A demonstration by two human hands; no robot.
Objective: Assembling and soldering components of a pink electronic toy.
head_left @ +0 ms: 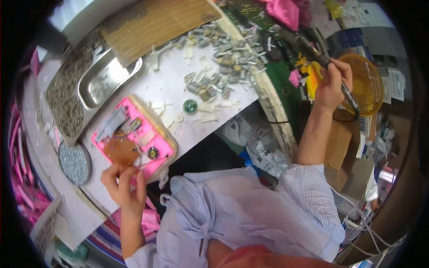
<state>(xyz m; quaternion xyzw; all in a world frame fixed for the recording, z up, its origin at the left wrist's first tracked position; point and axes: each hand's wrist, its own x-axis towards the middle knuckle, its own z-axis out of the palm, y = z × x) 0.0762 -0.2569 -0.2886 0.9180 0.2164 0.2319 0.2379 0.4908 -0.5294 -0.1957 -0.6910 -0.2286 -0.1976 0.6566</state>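
A pink plastic casing [161,142] lies tilted on the white table in front of me, on a pale padded block. Inside it I see a brown circuit board [121,151], a small round speaker [153,152], a grey part [111,124] and thin wires. At the casing's near edge, my left hand [124,185] is closed, its fingertips pinched on a thin wire [140,160] beside the board. Off to the right, my right hand [333,87] is wrapped round the dark handle of a soldering iron [321,58]. The iron's front end points toward the far left, away from the casing.
Several small motors [225,58] and white plastic parts are heaped beyond the casing. A steel tray [89,96] holds a brown board's [156,27] corner; small metal pieces [67,98] lie beside it. A green jar [190,106], glittery disc [75,163], yellow basket [373,85] and cardboard box [339,152] stand around.
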